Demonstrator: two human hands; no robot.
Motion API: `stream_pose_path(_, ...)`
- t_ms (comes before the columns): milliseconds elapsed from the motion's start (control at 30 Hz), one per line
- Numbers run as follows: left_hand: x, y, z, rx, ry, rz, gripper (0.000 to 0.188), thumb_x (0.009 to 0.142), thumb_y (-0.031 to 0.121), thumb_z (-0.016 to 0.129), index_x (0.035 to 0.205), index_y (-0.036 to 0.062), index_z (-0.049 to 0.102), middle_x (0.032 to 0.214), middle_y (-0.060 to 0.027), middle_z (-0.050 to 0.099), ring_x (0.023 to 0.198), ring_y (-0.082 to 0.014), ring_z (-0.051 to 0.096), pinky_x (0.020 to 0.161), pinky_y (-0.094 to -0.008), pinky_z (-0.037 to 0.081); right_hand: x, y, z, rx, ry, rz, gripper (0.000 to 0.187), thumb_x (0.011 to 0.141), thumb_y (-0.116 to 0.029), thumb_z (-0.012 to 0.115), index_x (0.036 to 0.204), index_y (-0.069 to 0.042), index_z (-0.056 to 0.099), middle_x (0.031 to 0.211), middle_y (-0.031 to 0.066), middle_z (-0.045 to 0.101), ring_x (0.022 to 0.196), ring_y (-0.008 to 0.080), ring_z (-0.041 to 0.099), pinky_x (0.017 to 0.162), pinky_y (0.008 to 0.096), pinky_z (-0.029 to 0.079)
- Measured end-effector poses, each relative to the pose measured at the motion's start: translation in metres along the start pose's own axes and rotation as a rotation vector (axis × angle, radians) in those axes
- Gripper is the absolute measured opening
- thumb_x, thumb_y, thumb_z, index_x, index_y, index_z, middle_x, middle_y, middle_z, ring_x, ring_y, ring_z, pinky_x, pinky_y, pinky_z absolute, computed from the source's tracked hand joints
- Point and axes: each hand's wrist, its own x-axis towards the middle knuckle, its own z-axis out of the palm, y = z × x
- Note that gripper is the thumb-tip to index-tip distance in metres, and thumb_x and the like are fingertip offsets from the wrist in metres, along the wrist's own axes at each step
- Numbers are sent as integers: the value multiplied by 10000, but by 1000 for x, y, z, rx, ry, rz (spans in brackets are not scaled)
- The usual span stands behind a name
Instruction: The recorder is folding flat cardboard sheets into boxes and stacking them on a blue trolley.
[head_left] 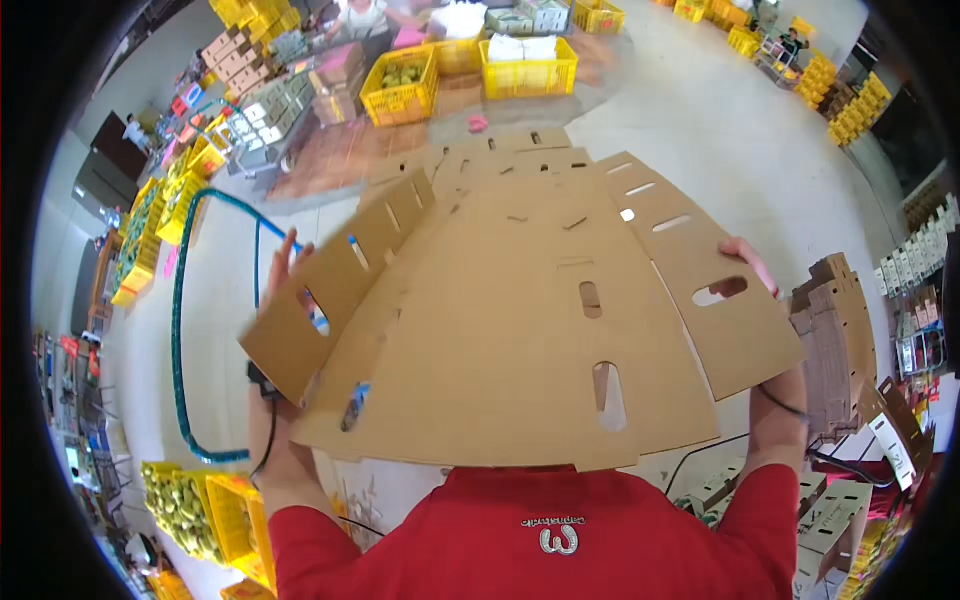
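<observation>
A large unfolded brown cardboard carton [480,330] stretches out in front of my chest, with slots and hand holes cut through it. Its left side flap [345,285] is bent up, and my left hand [282,265] is on its outer side, fingers showing past the edge. The right side flap [700,270] is also raised; the fingers of my right hand [752,262] curl over its outer edge. Both palms are hidden behind the cardboard. Smaller flaps [490,150] spread at the far end.
A blue-green hand cart frame [180,330] stands at left. Stacked cardboard blanks [835,330] lie at right. Yellow crates [528,72] stand ahead, one with green produce [402,76]; another yellow crate [235,520] is at lower left. A person [362,18] is at the far side.
</observation>
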Motion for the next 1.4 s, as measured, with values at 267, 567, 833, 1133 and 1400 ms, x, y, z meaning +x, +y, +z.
stream_pose_path(267, 27, -76, -59, 412, 82, 188, 643, 778, -5, 545, 1345, 154, 285, 1363, -54, 287, 1032, -216, 468, 822, -323, 457, 2, -1, 68, 34, 402, -524, 420, 831, -202, 418, 1214, -31, 423, 1005, 65, 516, 744, 140, 568, 627, 250, 493)
stream_pose_path(567, 51, -15, -40, -296, -82, 174, 664, 746, -10, 599, 1326, 137, 312, 1334, -59, 315, 1060, -234, 457, 817, -328, 460, 16, 22, 50, 164, 260, -494, 386, 828, -164, 544, 1168, -8, 445, 1145, 97, 466, 1005, 222, 519, 840, 316, 455)
stream_pose_path(833, 126, 6, -43, 23, -80, 360, 545, 751, 54, 625, 1241, 90, 390, 1093, -63, 489, 920, -164, 501, 802, -292, 446, 27, 8, 38, -578, 510, -570, 350, 882, -276, 478, 1119, -19, 485, 1135, 96, 504, 1079, 195, 453, 910, 294, 365)
stream_pose_path(1133, 170, -14, 40, 115, -167, 465, 402, 774, 115, 605, 1149, 52, 474, 889, -41, 547, 800, -146, 525, 717, -254, 444, 27, 75, -27, 252, 593, -591, 539, 864, -467, 456, 1159, -16, 471, 1107, 96, 527, 1009, 199, 524, 818, 375, 465)
stream_pose_path(1400, 172, -34, 97, 808, 200, 530, 312, 800, 207, 579, 1048, 23, 539, 726, -15, 526, 682, -135, 507, 605, -246, 424, -5, 102, -24, 201, 754, -580, 457, 903, -339, 442, 1148, 44, 471, 1051, 106, 550, 942, 169, 554, 783, 313, 474)
